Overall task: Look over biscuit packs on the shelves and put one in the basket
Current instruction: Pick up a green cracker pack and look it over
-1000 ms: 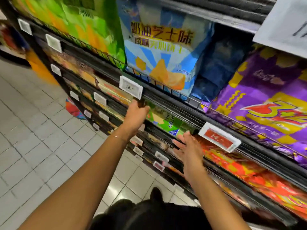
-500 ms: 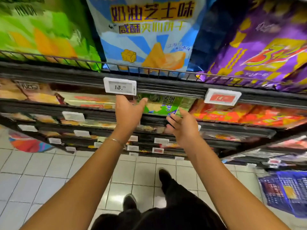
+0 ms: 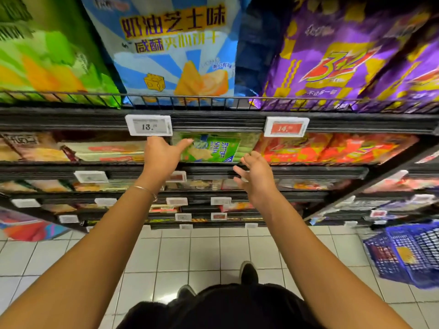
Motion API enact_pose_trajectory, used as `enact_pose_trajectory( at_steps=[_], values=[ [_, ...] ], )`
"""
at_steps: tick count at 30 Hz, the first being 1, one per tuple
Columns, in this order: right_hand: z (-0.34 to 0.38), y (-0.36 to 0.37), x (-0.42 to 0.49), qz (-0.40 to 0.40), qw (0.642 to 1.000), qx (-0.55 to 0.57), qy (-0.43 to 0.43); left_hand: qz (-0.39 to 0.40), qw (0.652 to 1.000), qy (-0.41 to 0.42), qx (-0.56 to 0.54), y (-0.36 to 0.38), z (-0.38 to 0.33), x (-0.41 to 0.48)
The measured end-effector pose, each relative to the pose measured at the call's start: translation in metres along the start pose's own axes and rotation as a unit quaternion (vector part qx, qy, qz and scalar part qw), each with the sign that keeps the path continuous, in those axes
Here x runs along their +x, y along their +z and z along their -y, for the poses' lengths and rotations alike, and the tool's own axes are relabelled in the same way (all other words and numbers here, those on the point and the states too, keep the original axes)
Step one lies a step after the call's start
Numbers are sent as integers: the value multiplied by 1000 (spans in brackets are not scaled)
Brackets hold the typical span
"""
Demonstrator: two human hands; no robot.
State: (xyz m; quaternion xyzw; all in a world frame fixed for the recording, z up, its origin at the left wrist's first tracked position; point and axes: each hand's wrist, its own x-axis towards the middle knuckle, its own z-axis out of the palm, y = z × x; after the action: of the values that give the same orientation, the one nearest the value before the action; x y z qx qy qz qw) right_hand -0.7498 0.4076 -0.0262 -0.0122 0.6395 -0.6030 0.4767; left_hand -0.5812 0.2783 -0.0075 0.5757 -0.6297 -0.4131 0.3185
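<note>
Presently both bare arms reach forward toward the second shelf (image 3: 237,168) of a black store rack. The left hand (image 3: 161,154) is up at the shelf opening, directly below the white price tag (image 3: 149,124) reading 13; its thumb sticks out to the right, across the left edge of the green soda biscuit pack (image 3: 213,149), while its other fingers point upward and their tips are lost against the tag's lower edge, so I cannot tell whether they touch the pack. A thin bracelet (image 3: 146,189) circles that wrist. The right hand (image 3: 257,174) is at the pack's lower right corner with its fingers (image 3: 240,173) spread and loosely bent, gripping nothing.

The green pack lies flat on the second shelf, between pale packs (image 3: 107,150) to its left and orange packs (image 3: 332,148) to its right, under the red price tag (image 3: 286,126) reading 14. On the top shelf, behind a wire rail (image 3: 213,100), stand a big green bag (image 3: 47,55), a blue bag (image 3: 175,53) and a purple bag (image 3: 332,55).

The blue basket (image 3: 408,255) sits on the white tiled floor (image 3: 190,252) at the far right, well apart from both hands (something red and yellow shows through its mesh, too blurred to name). Dark shoes (image 3: 248,273) stand on the tiles below.
</note>
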Motion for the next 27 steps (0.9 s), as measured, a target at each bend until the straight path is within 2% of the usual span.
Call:
enact_pose_trajectory(
  at_steps=[4,9,13,20,24,27],
  values=[
    [2,-4,7,-13,998,-59,-37,-30,992,-35,-117,6,0,4],
    [0,-9,11,-1,995,-75,-62,-81,978,-42,-187,20,-4,6],
    [-1,-9,12,9,994,-83,-76,-123,979,-34,-160,29,1,10],
    [-5,-3,11,46,993,-75,-82,-125,976,-43,-174,36,13,23],
    [0,-1,11,53,989,-101,-98,-136,968,-78,-197,38,12,27],
    [4,0,10,43,984,-115,-130,-211,972,-31,-101,29,6,31]
  ],
)
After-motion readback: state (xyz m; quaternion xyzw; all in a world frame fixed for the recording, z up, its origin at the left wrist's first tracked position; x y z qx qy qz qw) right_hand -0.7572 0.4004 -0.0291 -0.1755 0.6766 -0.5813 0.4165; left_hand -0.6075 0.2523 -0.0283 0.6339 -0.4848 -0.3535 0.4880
